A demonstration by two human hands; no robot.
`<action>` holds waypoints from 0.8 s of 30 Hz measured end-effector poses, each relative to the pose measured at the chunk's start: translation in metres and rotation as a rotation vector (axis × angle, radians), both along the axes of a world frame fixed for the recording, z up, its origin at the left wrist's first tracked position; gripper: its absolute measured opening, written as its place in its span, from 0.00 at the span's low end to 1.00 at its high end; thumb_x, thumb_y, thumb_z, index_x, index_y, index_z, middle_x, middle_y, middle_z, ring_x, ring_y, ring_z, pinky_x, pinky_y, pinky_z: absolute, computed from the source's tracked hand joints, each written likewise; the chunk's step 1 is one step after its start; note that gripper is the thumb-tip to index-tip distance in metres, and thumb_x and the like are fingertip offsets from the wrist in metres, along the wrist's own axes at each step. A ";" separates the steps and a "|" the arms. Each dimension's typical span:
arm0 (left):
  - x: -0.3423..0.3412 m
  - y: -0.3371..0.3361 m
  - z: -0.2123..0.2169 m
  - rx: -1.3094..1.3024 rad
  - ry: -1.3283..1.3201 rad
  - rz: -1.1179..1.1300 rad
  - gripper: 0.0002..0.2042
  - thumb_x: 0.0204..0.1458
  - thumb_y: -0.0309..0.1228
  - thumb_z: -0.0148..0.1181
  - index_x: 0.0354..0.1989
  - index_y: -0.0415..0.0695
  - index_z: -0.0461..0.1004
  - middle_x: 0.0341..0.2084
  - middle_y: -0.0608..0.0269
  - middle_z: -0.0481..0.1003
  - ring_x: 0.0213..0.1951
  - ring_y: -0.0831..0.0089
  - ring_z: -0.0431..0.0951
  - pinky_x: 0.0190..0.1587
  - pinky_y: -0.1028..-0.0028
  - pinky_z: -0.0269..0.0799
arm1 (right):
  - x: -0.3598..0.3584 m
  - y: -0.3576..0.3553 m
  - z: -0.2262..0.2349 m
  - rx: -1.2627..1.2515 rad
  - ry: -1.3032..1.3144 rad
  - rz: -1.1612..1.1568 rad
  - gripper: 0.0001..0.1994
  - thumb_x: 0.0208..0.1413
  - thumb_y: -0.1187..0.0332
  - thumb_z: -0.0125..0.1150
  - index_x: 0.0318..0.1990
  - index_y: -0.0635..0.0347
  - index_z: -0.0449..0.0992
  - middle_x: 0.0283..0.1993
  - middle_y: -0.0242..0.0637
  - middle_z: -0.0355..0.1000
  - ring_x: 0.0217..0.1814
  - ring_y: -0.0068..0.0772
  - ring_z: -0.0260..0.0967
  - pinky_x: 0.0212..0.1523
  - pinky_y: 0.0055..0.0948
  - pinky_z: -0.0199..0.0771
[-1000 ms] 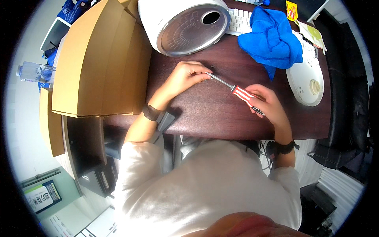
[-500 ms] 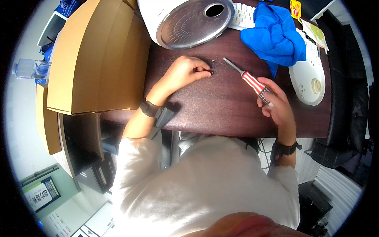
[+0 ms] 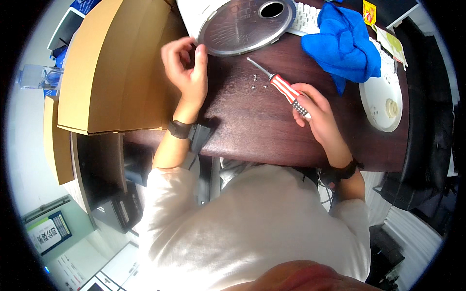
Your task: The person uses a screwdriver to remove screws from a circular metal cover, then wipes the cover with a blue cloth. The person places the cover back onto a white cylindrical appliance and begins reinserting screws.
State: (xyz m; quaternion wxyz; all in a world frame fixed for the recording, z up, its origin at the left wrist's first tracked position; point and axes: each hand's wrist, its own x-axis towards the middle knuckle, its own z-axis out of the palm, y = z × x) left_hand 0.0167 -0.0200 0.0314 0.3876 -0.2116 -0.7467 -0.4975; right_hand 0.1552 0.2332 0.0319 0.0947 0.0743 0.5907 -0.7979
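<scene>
Two hands were at work over the dark wooden tabletop. Nearest the body, the right hand was closed around the striped red-and-white handle of a screwdriver, whose thin metal shaft pointed up and to the left, tip just above the wood. A tool like that looked light and stiff, and the ridged handle seemed the sensible place to grip; the bare shaft would likely be slick and turn in the fingers. Just left of the shaft lay a few tiny screws, loose on the wood, small enough to roll or scatter at a nudge, best pinched singly.

Farther out, the left hand was loosely curled, thumb and fingertips at the rim of a round grey metal plate with a dark hole in it. Whether it gripped the rim or only touched it could not be told. The plate seemed rigid, thin-edged, part of a white appliance.

A large cardboard box crowded the left side. To the right sat a crumpled blue cloth, soft and limp, and a white round lid. A white keyboard lay at the far edge.
</scene>
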 end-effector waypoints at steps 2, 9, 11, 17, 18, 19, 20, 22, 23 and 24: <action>-0.007 0.002 0.002 -0.049 -0.018 0.039 0.21 0.51 0.27 0.60 0.53 0.39 0.63 0.47 0.60 0.62 0.43 0.74 0.64 0.45 0.75 0.62 | -0.004 -0.005 -0.002 -0.006 0.003 0.013 0.13 0.60 0.70 0.50 0.50 0.63 0.68 0.31 0.32 0.66 0.26 0.17 0.64 0.18 0.16 0.61; -0.028 0.006 -0.016 0.053 -0.223 -0.152 0.46 0.43 0.39 0.68 0.65 0.34 0.45 0.61 0.42 0.52 0.63 0.55 0.54 0.63 0.63 0.50 | -0.010 -0.015 -0.012 0.005 -0.023 0.008 0.13 0.60 0.70 0.49 0.51 0.63 0.68 0.31 0.32 0.66 0.26 0.17 0.64 0.17 0.16 0.60; -0.030 0.011 -0.010 0.040 -0.276 -0.189 0.47 0.44 0.40 0.68 0.66 0.35 0.41 0.60 0.41 0.54 0.61 0.57 0.59 0.61 0.65 0.54 | -0.010 -0.016 -0.012 -0.001 -0.031 0.002 0.13 0.60 0.70 0.49 0.51 0.62 0.68 0.32 0.32 0.65 0.26 0.17 0.64 0.18 0.16 0.60; -0.017 0.013 -0.003 0.052 -0.410 -0.206 0.41 0.54 0.40 0.58 0.67 0.36 0.38 0.48 0.47 0.70 0.48 0.65 0.72 0.52 0.70 0.65 | -0.008 -0.018 -0.015 -0.015 -0.029 -0.011 0.13 0.60 0.70 0.49 0.52 0.62 0.67 0.33 0.33 0.65 0.27 0.18 0.63 0.18 0.17 0.60; -0.017 0.014 -0.003 0.039 -0.397 -0.191 0.40 0.55 0.40 0.57 0.67 0.37 0.38 0.47 0.48 0.71 0.47 0.66 0.73 0.51 0.71 0.66 | -0.008 -0.018 -0.015 -0.014 -0.030 -0.012 0.13 0.60 0.70 0.49 0.52 0.62 0.67 0.33 0.33 0.65 0.27 0.18 0.63 0.18 0.17 0.60; -0.017 0.014 -0.004 0.036 -0.403 -0.179 0.40 0.55 0.40 0.57 0.67 0.36 0.38 0.47 0.48 0.71 0.47 0.66 0.73 0.51 0.71 0.66 | -0.008 -0.019 -0.014 -0.015 -0.030 -0.015 0.13 0.60 0.70 0.49 0.52 0.62 0.67 0.32 0.33 0.65 0.27 0.18 0.63 0.18 0.17 0.60; -0.017 0.015 -0.004 0.033 -0.409 -0.168 0.40 0.55 0.40 0.57 0.67 0.36 0.38 0.47 0.48 0.71 0.47 0.66 0.73 0.51 0.71 0.66 | -0.008 -0.020 -0.014 -0.017 -0.030 -0.018 0.13 0.61 0.70 0.48 0.52 0.62 0.67 0.32 0.33 0.65 0.27 0.18 0.63 0.18 0.17 0.60; -0.014 0.017 -0.002 0.051 -0.444 -0.162 0.39 0.55 0.40 0.56 0.67 0.36 0.39 0.49 0.48 0.69 0.48 0.66 0.71 0.53 0.71 0.64 | -0.007 -0.019 -0.016 -0.013 -0.019 -0.024 0.13 0.61 0.70 0.48 0.52 0.62 0.67 0.31 0.33 0.65 0.27 0.18 0.63 0.18 0.16 0.60; -0.014 0.018 -0.001 0.063 -0.435 -0.164 0.39 0.56 0.40 0.56 0.67 0.36 0.39 0.50 0.48 0.69 0.49 0.66 0.70 0.53 0.71 0.64 | -0.006 -0.019 -0.017 -0.011 -0.013 -0.028 0.13 0.61 0.70 0.48 0.52 0.62 0.67 0.31 0.33 0.65 0.27 0.18 0.63 0.18 0.16 0.60; -0.015 0.020 -0.001 0.076 -0.427 -0.166 0.38 0.56 0.39 0.56 0.67 0.35 0.40 0.51 0.48 0.68 0.50 0.66 0.70 0.54 0.71 0.63 | -0.006 -0.019 -0.016 -0.001 -0.005 -0.040 0.13 0.61 0.70 0.48 0.52 0.62 0.67 0.31 0.33 0.65 0.27 0.18 0.63 0.18 0.16 0.60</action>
